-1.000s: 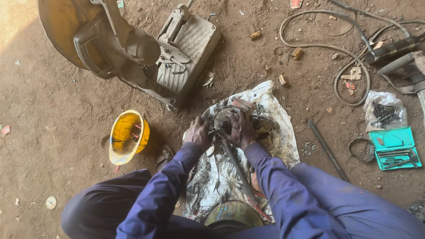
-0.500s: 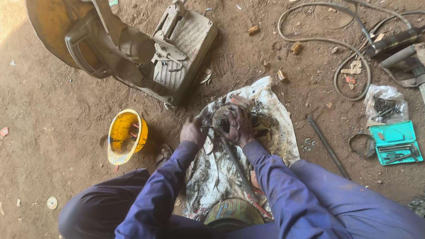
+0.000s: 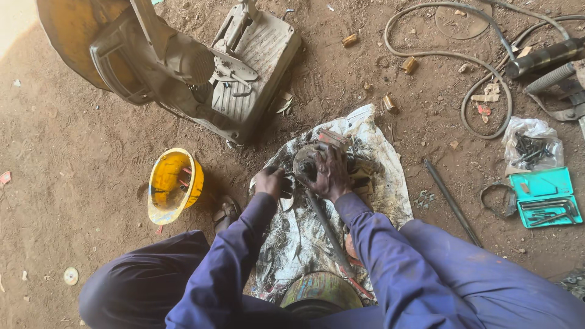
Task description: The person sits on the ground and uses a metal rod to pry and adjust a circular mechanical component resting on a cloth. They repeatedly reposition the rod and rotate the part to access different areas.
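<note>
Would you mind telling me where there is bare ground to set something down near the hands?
Open dirt lies left of the yellow helmet, below the chop saw. A smaller patch sits between the cloth and the metal rod. It is crowded on the cloth, where both hands work a greasy part, and at right around the teal case, bag and hose.

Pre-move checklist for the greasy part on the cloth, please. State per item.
1. Right hand gripping the round greasy part: ok, its fingers wrap over it.
2. Left hand supporting: cannot tell, it is at the part's edge but contact is hidden.
3. Part over the dirty cloth, not bare soil: ok.
4. Long rod running from the part toward the person: ok, lies on the cloth.
5. Teal tool case open: ok, though off to the right, away from both hands.
6. Grip dryness: not ok, the right hand looks blackened with grease.
</note>
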Action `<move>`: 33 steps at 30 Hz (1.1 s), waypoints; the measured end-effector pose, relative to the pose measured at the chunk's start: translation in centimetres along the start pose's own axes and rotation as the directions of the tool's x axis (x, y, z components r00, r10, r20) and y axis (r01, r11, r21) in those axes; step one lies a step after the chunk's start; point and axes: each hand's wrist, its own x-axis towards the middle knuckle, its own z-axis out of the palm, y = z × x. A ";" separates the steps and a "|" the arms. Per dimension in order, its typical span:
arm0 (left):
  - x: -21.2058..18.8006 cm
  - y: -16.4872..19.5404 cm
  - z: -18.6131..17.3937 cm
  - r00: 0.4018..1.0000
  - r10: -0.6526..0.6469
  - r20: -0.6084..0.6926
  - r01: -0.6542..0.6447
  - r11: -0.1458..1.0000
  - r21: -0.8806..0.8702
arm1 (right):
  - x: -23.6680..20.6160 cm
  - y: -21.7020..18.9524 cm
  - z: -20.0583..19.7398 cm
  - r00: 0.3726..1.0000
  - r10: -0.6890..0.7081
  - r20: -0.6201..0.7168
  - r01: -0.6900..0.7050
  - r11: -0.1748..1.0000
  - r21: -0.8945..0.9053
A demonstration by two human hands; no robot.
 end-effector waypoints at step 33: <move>-2.7 4.6 -0.2 0.974 0.198 -0.111 -0.145 0.920 0.364 | -0.1 -0.3 -0.9 0.999 -0.009 -0.043 0.015 0.989 0.148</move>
